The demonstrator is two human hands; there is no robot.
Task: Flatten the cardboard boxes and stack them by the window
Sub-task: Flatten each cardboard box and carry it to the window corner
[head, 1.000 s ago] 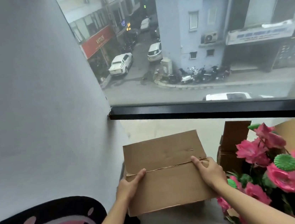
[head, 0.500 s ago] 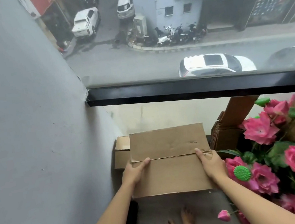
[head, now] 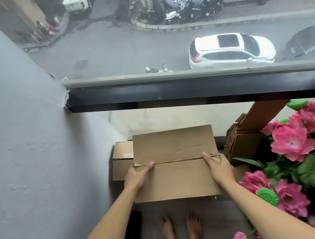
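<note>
Flattened box (head: 176, 164) between wall (head: 28, 155), flowers (head: 294, 142)

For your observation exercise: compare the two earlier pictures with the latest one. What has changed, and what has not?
The view has tilted down: bare feet and a cardboard stack beneath now show. The flattened box has come lower toward that stack. Unchanged: the left hand and right hand keep gripping its side edges.

We count two bare hands, the left hand (head: 138, 176) and right hand (head: 219, 168), on one flattened brown cardboard box (head: 176, 164). One more flat brown cardboard piece (head: 123, 159) shows beneath it. Two bare feet (head: 181, 232) also show; the pink artificial flowers (head: 292, 140) overlap too much to count.
</note>
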